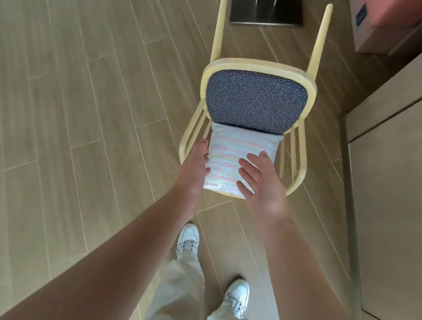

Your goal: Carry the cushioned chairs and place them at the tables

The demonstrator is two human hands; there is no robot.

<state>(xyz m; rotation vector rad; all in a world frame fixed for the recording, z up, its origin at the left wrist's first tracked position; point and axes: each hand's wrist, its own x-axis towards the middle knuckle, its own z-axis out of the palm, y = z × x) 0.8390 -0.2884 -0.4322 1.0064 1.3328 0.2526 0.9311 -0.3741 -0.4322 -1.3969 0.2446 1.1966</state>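
Soft even daylight, wide-angle edge bending

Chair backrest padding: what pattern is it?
Dark blue with pale speckles on the backrest padding; head view.

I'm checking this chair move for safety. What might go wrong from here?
The striped pillow lies loose on the chair; the left hand and right hand are open at it, so it may slip off once the chair is lifted or tilted. The table base stands just beyond the chair legs, which might knock it. The wall panel is close on the right.
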